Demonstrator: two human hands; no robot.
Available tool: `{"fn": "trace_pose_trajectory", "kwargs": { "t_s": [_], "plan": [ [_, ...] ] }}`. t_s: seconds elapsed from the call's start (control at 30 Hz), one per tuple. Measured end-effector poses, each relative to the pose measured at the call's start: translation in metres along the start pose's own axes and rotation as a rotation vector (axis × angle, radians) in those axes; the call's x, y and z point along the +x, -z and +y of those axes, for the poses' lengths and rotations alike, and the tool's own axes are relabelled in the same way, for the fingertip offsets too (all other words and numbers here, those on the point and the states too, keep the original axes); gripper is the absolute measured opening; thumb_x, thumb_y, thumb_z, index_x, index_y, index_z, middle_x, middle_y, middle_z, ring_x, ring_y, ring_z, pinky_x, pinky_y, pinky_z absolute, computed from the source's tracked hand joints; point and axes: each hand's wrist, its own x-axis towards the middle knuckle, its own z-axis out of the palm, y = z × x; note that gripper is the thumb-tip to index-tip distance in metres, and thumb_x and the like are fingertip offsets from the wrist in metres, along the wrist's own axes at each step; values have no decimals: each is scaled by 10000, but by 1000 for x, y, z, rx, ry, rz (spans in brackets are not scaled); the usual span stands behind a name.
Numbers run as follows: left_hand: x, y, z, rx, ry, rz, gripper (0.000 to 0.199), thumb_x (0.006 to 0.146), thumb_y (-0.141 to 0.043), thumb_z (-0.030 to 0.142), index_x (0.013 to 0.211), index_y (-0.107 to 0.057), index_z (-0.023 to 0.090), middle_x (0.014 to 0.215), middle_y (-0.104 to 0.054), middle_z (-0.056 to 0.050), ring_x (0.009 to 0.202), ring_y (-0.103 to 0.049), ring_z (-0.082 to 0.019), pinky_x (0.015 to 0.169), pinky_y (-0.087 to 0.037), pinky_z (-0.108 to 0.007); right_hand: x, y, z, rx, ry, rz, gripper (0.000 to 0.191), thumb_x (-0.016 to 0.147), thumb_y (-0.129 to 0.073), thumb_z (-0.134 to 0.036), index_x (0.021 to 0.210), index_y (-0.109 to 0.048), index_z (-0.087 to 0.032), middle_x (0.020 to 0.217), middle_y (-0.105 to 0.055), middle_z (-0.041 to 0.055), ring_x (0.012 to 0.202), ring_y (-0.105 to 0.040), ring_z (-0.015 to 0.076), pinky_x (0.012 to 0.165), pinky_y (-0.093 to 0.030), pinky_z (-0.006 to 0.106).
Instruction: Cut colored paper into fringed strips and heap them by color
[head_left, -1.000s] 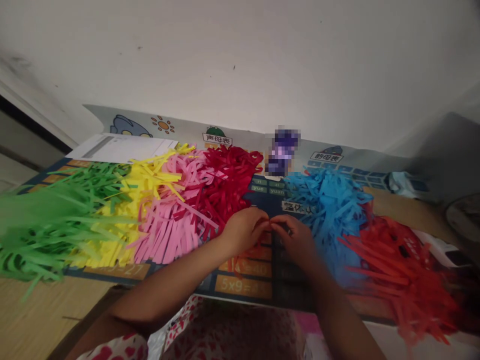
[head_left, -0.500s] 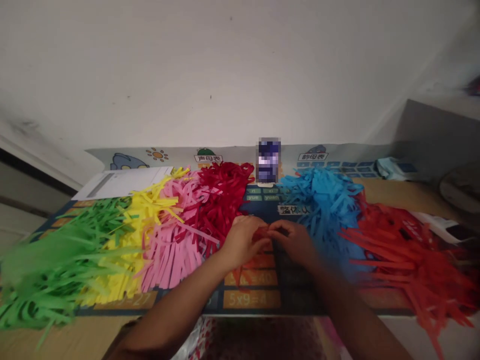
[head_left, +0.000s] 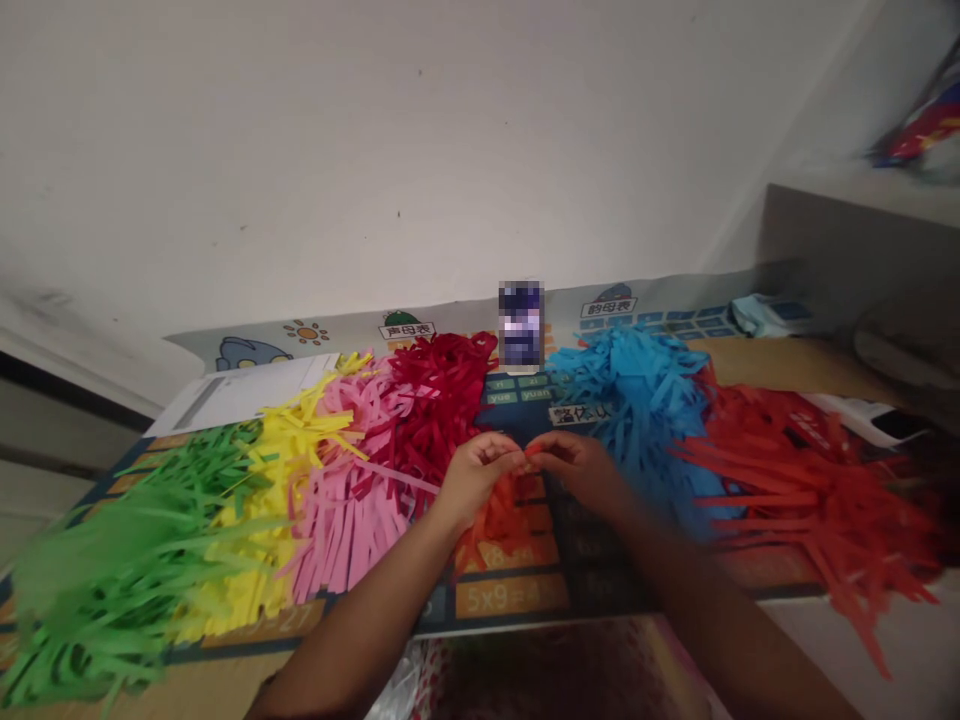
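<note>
My left hand (head_left: 480, 475) and my right hand (head_left: 576, 468) meet at the fingertips over the middle of the printed mat (head_left: 517, 415). Both pinch a small piece of orange-red paper (head_left: 532, 452). Orange-red strips (head_left: 499, 515) hang below my left hand. Dark red fringed paper (head_left: 442, 390) lies just left of my left hand, with pink fringe (head_left: 349, 520) beside it. Blue fringed paper (head_left: 649, 400) is to the right of my right hand.
Yellow (head_left: 289, 460) and green fringed paper (head_left: 150, 560) lie at the left, red fringe (head_left: 810, 500) at the right. A phone with a blurred screen (head_left: 521, 325) stands against the wall. White sheets (head_left: 247, 390) lie at the back left.
The view has shifted and tilted slightly. My fingertips have come closer together, and the orange-red strips hang closer under my left hand.
</note>
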Motion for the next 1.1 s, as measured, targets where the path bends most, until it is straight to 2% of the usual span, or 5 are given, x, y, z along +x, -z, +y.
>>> {"fn": "trace_pose_trajectory", "kwargs": {
  "t_s": [0.23,0.4,0.6,0.97,1.1],
  "plan": [
    [-2,-3,1,-92,80,12,313,600,-845,337,758,-656,145,616,-675,3,536,-612,-107,548,-472,-204,-1,1,-3,-172,143,31,153,800,-647,-327,834,-728,-201,836,-694,24,780,-636,160,720,-491,271],
    [-2,-3,-1,-96,81,7,270,628,-823,325,758,-659,154,613,-666,9,522,-601,-101,542,-466,-204,-1,1,-1,-203,161,14,153,821,-633,-319,838,-734,-205,837,-691,30,778,-639,160,708,-485,271],
    [-3,-5,-2,18,6,30,243,659,-802,322,759,-667,147,633,-662,7,570,-591,-93,576,-447,-192,-2,1,0,-251,220,49,132,819,-627,-291,829,-729,-209,826,-700,34,772,-645,167,690,-485,278],
    [-3,-3,-3,57,6,34,230,697,-770,344,765,-657,155,645,-654,4,588,-574,-106,601,-432,-210,-4,2,-5,-331,271,46,119,837,-626,-251,849,-742,-225,844,-712,25,786,-661,157,721,-502,267],
    [-4,-4,-4,214,-111,46,166,725,-738,311,773,-670,167,667,-652,3,625,-577,-119,624,-432,-218,-5,0,-2,-394,309,106,126,823,-598,-222,814,-724,-213,798,-702,24,743,-651,153,683,-493,262]
  ]
}}
